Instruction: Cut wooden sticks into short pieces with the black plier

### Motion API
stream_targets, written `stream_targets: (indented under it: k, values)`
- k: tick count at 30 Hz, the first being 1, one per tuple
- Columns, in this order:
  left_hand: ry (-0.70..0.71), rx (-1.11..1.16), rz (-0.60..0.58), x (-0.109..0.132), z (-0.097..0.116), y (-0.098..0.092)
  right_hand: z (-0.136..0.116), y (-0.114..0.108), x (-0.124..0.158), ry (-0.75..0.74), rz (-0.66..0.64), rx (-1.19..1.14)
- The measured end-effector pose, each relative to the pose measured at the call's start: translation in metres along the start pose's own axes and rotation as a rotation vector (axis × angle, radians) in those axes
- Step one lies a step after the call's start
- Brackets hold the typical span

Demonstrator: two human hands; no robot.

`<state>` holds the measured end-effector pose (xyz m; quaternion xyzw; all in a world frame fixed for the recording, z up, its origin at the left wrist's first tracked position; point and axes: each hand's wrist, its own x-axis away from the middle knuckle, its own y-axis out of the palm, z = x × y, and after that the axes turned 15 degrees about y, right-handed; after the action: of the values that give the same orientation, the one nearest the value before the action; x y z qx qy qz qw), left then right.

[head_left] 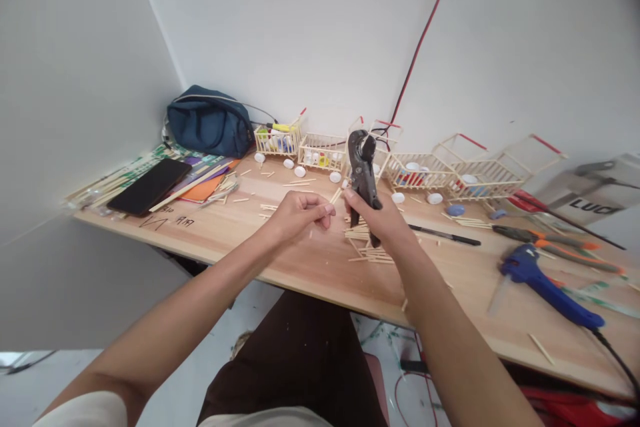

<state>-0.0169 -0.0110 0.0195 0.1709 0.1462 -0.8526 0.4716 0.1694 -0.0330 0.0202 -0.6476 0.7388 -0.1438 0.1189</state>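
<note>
My left hand [303, 215] pinches a short wooden stick [337, 195] between thumb and fingers, its tip pointing up and right. My right hand [380, 217] grips the handles of a black hand cutter [363, 167], which stands upright with its head at the top. The two hands are close together but apart above the table. Beneath the right hand lies a bunch of cut wooden sticks [371, 255], partly covered by the hand and cutter. More short sticks [270, 208] lie just behind the left hand.
Small stick-built shopping carts [320, 150] with white wheels line the wall. A blue pouch [210, 121], a black phone [149, 187] and coloured paper [203, 188] are at left. Rightward lie a black pen [445, 235], orange-handled pliers [575, 250] and a blue glue gun [550, 290].
</note>
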Motion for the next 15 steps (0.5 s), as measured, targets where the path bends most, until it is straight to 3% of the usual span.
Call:
stream_targets:
  k: [6, 15]
  values:
    - [-0.059, 0.083, -0.014, 0.031, 0.026, -0.026, -0.013, -0.02, 0.031, 0.123, -0.37, 0.106]
    - [-0.12, 0.227, -0.015, 0.048, 0.045, -0.026, -0.025, -0.016, 0.059, 0.138, -0.517, 0.249]
